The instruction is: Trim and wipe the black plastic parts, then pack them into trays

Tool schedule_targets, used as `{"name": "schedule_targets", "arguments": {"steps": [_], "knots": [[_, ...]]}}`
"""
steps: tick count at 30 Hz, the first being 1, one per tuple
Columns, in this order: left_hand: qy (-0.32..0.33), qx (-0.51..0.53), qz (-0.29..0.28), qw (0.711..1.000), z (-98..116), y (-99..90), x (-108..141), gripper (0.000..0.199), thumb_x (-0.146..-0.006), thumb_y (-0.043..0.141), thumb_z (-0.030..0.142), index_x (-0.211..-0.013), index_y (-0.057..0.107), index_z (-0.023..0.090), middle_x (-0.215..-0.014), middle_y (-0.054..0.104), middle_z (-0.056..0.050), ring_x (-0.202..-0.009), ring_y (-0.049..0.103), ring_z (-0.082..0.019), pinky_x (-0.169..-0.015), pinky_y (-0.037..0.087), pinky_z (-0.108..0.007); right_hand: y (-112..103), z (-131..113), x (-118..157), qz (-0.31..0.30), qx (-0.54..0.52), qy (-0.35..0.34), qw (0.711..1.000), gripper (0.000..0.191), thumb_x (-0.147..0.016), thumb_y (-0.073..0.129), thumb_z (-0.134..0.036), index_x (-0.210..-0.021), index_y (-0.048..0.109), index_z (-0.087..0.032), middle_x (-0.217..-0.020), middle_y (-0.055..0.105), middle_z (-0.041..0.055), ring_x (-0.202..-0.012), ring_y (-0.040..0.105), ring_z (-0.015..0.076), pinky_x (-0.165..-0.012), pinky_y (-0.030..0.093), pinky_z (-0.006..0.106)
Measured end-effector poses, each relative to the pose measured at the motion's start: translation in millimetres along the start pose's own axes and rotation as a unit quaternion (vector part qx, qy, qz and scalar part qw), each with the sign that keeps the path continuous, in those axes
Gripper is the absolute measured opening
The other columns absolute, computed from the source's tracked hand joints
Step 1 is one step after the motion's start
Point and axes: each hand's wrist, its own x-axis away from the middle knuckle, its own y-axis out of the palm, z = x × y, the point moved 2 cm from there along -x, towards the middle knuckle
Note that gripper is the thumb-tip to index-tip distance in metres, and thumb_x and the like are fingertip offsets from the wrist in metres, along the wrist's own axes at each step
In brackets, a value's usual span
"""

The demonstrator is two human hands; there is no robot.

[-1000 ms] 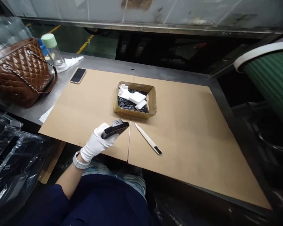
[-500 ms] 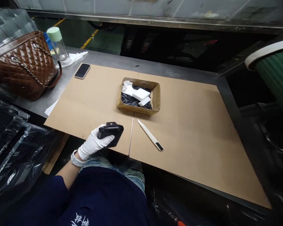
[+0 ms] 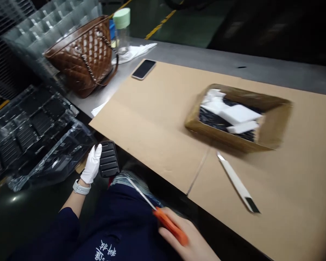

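My left hand (image 3: pixel 91 165), in a white glove, grips a black ribbed plastic part (image 3: pixel 108 159) by its left edge, just off the table's front edge. Its ridged face is turned toward me. My bare right hand (image 3: pixel 183 232) is closed around the orange handle of a screwdriver (image 3: pixel 170 224), low in front of my body. The long thin metal shaft slants up and left toward the plastic part, without touching it. On the cardboard, a white craft knife (image 3: pixel 237 183) lies to the right of both hands.
A cardboard box (image 3: pixel 274 125) holding small black pieces and white foam blocks stands on the brown cardboard sheet (image 3: pixel 157 119). Further back are a phone (image 3: pixel 143 69), a brown quilted handbag (image 3: pixel 81 58) and a green-lidded bottle (image 3: pixel 122 30). Bagged trays of black parts (image 3: pixel 29 134) sit at left.
My view has swung left and closer. The left hand has moved left with the plastic part, turning its ribbed face up. My right hand has come into view holding the screwdriver.
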Motion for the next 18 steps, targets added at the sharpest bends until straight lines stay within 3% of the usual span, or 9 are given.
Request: {"name": "schedule_targets", "arguments": {"steps": [3, 7, 10, 13, 18], "knots": [[-0.059, 0.073, 0.103, 0.99, -36.9, -35.9, -15.7, 0.029, -0.082, 0.061, 0.034, -0.106, 0.058, 0.018, -0.12, 0.062, -0.01, -0.114, 0.057, -0.022, -0.101, 0.043, -0.035, 10.9, -38.5, -58.1, -0.122, 0.052, -0.022, 0.991, 0.042, -0.085, 0.039, -0.059, -0.083, 0.062, -0.024, -0.07, 0.065, 0.002, -0.066, 0.062, 0.0197, -0.064, 0.048, 0.028], [-0.124, 0.111, 0.129, 0.977, -78.4, -56.4, -31.5, 0.031, -0.086, 0.053, 0.026, -0.115, 0.051, 0.017, -0.116, 0.063, -0.013, -0.094, 0.067, -0.02, -0.089, 0.052, -0.04, 24.4, -46.3, -91.0, -0.173, 0.081, -0.008, 0.982, 0.042, -0.086, 0.038, -0.058, -0.081, 0.06, -0.023, -0.062, 0.058, 0.001, -0.059, 0.056, 0.0189, -0.058, 0.04, 0.028], [-0.155, 0.112, 0.094, 0.977, -94.1, -53.4, -35.0, 0.033, -0.085, 0.053, 0.023, -0.117, 0.05, 0.018, -0.112, 0.065, -0.011, -0.088, 0.068, -0.019, -0.086, 0.054, -0.041, 26.8, -35.6, -99.0, -0.176, 0.043, -0.007, 0.983, 0.043, -0.086, 0.038, -0.059, -0.079, 0.058, -0.022, -0.061, 0.056, 0.0007, -0.058, 0.053, 0.0176, -0.057, 0.037, 0.027], [-0.167, 0.084, 0.021, 0.982, -97.2, -48.9, -33.5, 0.037, -0.082, 0.059, 0.03, -0.117, 0.054, 0.019, -0.107, 0.067, -0.01, -0.086, 0.068, -0.021, -0.085, 0.053, -0.044, 25.2, -26.6, -104.6, -0.165, 0.01, 0.012, 0.986, 0.043, -0.086, 0.039, -0.06, -0.074, 0.055, -0.022, -0.059, 0.052, -0.0011, -0.056, 0.048, 0.0155, -0.057, 0.035, 0.027], [-0.118, 0.016, -0.056, 0.991, -90.1, -53.5, -27.9, 0.039, -0.074, 0.07, 0.035, -0.107, 0.064, 0.016, -0.114, 0.066, -0.01, -0.11, 0.059, -0.024, -0.102, 0.041, -0.036, 20.4, -26.5, -114.7, -0.152, -0.035, 0.012, 0.988, 0.042, -0.085, 0.042, -0.059, -0.067, 0.049, -0.021, -0.059, 0.049, -0.0021, -0.056, 0.046, 0.0141, -0.056, 0.033, 0.026]]}}
